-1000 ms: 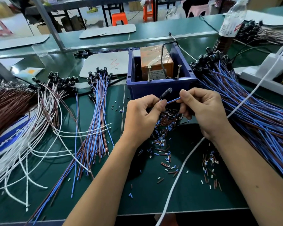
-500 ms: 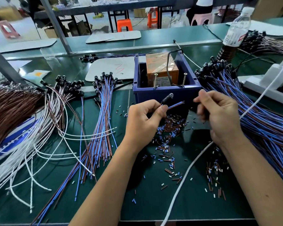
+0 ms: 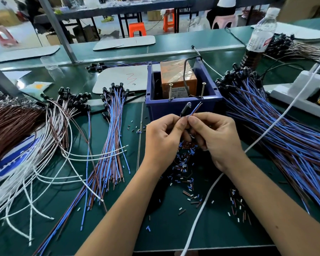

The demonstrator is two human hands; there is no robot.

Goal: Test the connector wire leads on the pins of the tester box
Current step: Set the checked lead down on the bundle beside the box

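Just in front of the blue bin (image 3: 183,108), above a scatter of cut insulation bits (image 3: 185,163) on the green tabletop (image 3: 155,228), I have both hands on one connector wire (image 3: 189,114). My left hand (image 3: 163,137) pinches it just below the black connector head (image 3: 185,109), thumb and forefinger closed on it. My right hand (image 3: 216,139) pinches the blue and brown leads, whose bare tips (image 3: 199,105) point up toward the two screw pins (image 3: 203,89) standing at the bin's near wall, in front of the taped orange tester box (image 3: 177,76). The tips are near the right pin but I judge them not yet touching. To do this well, I would spread the two leads so each meets its own pin, keep my fingers back on the insulation, and watch the connector head for a response. Crossing the bare ends would spoil the reading. Untested wires (image 3: 284,135) lie piled to the right, finished ones (image 3: 109,145) to the left, I presume.
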